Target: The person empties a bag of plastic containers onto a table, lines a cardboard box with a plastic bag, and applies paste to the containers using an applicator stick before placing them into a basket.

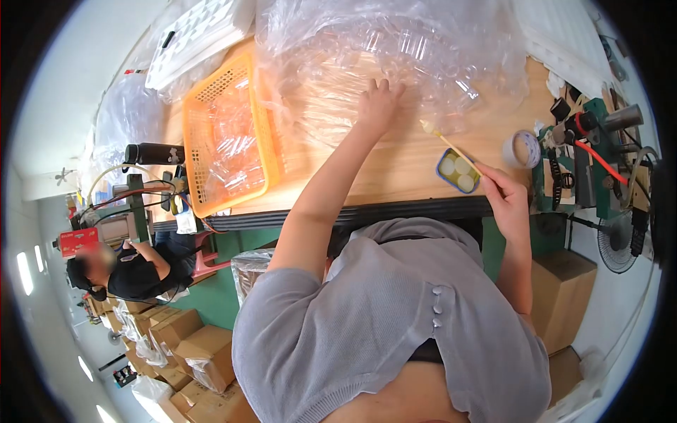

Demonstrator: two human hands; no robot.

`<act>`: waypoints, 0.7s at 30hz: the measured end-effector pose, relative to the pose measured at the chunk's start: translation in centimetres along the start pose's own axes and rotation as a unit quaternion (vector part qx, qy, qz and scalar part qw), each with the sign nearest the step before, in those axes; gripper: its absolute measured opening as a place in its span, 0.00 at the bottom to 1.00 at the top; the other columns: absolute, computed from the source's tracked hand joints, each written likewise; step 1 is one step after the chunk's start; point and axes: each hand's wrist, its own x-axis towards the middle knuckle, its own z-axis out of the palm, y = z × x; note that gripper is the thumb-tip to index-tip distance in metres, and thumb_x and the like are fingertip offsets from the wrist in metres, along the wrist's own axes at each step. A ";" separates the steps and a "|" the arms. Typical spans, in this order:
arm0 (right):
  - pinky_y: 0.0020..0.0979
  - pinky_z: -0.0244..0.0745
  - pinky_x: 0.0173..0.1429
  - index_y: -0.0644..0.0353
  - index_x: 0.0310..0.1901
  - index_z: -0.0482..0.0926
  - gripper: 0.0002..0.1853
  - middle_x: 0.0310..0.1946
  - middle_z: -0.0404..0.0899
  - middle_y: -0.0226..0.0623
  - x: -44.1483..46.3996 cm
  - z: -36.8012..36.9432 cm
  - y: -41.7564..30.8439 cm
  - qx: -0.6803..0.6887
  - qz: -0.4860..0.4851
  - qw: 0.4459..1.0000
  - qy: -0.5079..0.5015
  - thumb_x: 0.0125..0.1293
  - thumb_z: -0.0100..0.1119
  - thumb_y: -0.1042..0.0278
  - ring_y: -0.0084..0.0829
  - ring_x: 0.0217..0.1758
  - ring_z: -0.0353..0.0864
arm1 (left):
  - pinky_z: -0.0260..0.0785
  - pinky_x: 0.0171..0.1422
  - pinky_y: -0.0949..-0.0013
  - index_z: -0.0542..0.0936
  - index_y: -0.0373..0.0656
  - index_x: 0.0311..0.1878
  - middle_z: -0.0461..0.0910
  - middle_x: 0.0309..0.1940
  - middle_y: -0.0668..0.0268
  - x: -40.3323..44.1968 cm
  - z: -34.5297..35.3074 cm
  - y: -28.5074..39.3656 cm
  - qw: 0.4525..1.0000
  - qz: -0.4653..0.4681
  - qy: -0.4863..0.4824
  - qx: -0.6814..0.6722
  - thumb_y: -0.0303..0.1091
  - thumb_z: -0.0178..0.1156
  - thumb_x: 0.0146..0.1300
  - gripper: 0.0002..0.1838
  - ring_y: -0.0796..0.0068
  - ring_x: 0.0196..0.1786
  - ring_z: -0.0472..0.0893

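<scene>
My left hand [381,106] is stretched over a clear plastic bag [324,106] on the wooden table, its fingers apart at the edge of several clear plastic pieces [416,56]. Whether the fingertips touch a piece is too small to tell. In my right hand [504,197], near the table's front edge, is a thin wooden stick [460,151], pinched at its lower end. The stick's pale, blob-like tip points up and left. Beside the stick lies a small blue-rimmed container [458,170] with several round pale pieces in it.
An orange basket [271,151] with clear plastic pieces stands at the left. A tape roll [522,149] lies right of the blue container, near a green machine [599,155]. A black bottle [155,154] is beyond the basket. Another person [141,271] sits at far left, near cardboard boxes [204,352].
</scene>
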 end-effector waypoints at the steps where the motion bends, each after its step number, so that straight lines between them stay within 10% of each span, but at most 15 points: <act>1: 0.19 0.68 0.46 0.66 0.51 0.78 0.12 0.38 0.79 0.31 0.0 0.0 -0.1 0.004 0.000 1.000 -0.002 0.67 0.55 0.73 0.18 0.40 0.75 | 0.75 0.43 0.53 0.69 0.50 0.59 0.76 0.42 0.62 -0.3 -0.2 -0.3 1.000 -0.002 0.019 0.022 0.38 0.65 0.51 0.30 0.57 0.51 0.73; 15: 0.20 0.69 0.49 0.67 0.51 0.78 0.13 0.43 0.80 0.33 0.4 -0.3 -0.2 0.005 0.016 1.000 0.008 0.67 0.55 0.73 0.18 0.44 0.75 | 0.71 0.40 0.54 0.69 0.42 0.53 0.73 0.42 0.55 1.2 2.4 -3.2 0.945 -0.003 0.137 -0.298 0.35 0.65 0.53 0.25 0.52 0.41 0.75; 21: 0.21 0.69 0.51 0.68 0.51 0.78 0.13 0.44 0.81 0.34 0.3 -0.2 -0.9 0.001 0.006 1.000 0.019 0.67 0.54 0.73 0.20 0.46 0.76 | 0.73 0.40 0.52 0.65 0.44 0.57 0.71 0.43 0.49 2.9 1.8 -1.9 0.965 -0.077 0.112 -0.223 0.39 0.64 0.52 0.30 0.48 0.39 0.78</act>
